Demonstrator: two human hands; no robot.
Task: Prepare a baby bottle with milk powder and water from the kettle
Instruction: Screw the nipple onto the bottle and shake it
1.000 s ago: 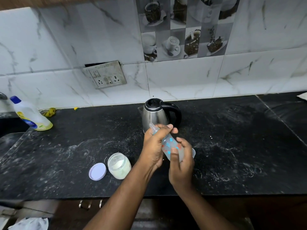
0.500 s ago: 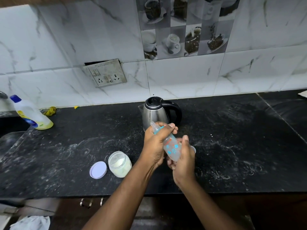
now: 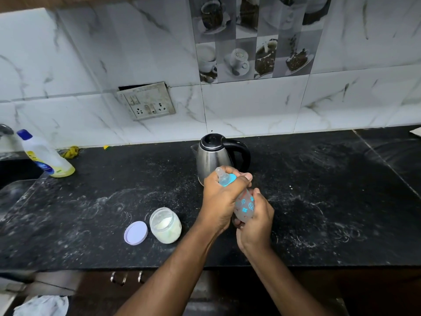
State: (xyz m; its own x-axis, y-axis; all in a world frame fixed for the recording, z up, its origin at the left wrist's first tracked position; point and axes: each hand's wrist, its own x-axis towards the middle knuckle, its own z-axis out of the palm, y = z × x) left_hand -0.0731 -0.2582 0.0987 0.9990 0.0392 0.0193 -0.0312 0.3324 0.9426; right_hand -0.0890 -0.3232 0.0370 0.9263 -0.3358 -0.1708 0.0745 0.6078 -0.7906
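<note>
Black counter (image 3: pixel 330 201) stretches wide rightward; left grip (image 3: pixel 218 201) curls round the bottle (image 3: pixel 245 205) top, right grip (image 3: pixel 257 226) clasps its base.

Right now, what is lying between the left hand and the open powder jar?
Nothing: only bare black countertop separates the left hand from the powder jar, seen in the head view.

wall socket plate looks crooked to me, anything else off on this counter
Yes. The switch-and-socket plate hangs tilted, with a dark gap behind its top edge, as if pulled loose. The black countertop carries whitish smears, possibly spilled powder. The milk powder jar stands open, its lid beside it.
</note>
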